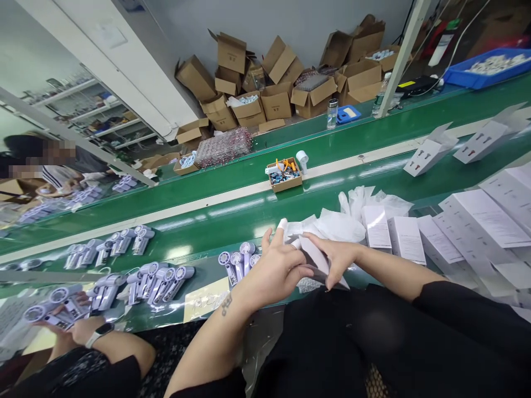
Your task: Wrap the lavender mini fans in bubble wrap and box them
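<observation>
White box [317, 257] at the near edge of the green bench [257, 213], right in front of the wearer, and both hands are on it, close together. It's tilted, its long axis running from far left down to near right, one corner poking out nearest the black shirt; which end is the top, I can't tell. The left hand [280, 271] has its curled fingers and thumb clamped on the left side, a white cover on one fingertip; the right hand [338, 258] pinches the right side, thumb at the far edge, fingers wrapped nearer. No lettering readable there! Just right, past the crumpled white wrapping [338, 225], a row of printed boxes [406, 239] carries fine lines of text, too small to read. Over to the left, lilac fans [236, 262] lie beside a yellow sheet [206, 299] with handwriting I can't make out, and further left a co-worker's hands hold more fans.
</observation>
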Demonstrator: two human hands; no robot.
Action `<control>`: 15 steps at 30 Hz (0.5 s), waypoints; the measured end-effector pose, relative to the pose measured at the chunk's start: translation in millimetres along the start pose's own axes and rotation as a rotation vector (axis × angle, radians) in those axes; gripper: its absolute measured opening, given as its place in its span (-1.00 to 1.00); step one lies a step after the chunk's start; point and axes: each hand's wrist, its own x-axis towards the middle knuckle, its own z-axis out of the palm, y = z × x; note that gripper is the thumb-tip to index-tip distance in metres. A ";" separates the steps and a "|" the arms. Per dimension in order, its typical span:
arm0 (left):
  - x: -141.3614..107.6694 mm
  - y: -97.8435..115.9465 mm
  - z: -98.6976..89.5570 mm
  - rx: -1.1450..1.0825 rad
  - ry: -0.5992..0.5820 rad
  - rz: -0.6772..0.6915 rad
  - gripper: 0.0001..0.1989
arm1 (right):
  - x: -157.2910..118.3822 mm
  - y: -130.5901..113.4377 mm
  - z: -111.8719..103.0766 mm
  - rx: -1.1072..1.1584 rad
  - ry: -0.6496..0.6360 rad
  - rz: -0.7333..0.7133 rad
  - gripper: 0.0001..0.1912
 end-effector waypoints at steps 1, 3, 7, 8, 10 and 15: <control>-2.7 -4.1 -4.1 -0.123 0.055 -0.004 -0.87 | -1.7 1.4 -0.3 0.008 0.056 0.002 0.40; -6.2 -19.3 -5.6 -0.441 0.254 -0.037 -0.70 | -6.6 3.0 -2.0 0.034 0.152 0.024 0.33; 0.3 -50.9 24.5 -0.975 0.383 -0.221 -0.34 | -13.9 2.3 -7.7 0.086 0.125 0.038 0.29; 4.3 -54.5 36.0 -1.056 0.300 -0.266 -0.31 | -14.1 2.0 -8.2 0.074 0.094 0.042 0.30; 12.3 -57.0 57.6 -1.159 0.169 -0.323 -0.32 | -13.0 1.8 -6.6 0.028 0.029 0.063 0.31; 19.5 -59.1 88.3 -0.919 0.335 -0.477 -0.68 | -11.4 -7.4 12.9 -0.163 0.237 -0.040 0.11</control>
